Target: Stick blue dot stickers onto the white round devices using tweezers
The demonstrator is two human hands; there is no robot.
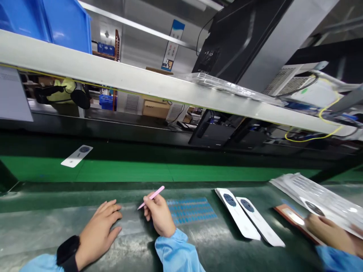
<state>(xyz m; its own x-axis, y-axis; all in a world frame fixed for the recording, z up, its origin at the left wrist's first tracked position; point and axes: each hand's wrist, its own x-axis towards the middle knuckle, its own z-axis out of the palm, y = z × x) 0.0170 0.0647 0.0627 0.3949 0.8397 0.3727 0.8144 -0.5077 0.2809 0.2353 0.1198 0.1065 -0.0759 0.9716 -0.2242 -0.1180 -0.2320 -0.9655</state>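
Two hands on green matting (pixel 42 226): left fingers (pixel 112 215) spread, right fingers (pixel 149 202) pinching pink tweezers (pixel 153 197).

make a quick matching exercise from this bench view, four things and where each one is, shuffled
Things:
1. black wristwatch
2. pink tweezers
3. sheet of small blue labels
4. blue plastic bin

Places:
a. on the overhead shelf
b. held in the right hand
c. on the wrist of the left hand
d. on the green bench, between the right hand and the white cards

Pairs: 1c, 2b, 3d, 4a
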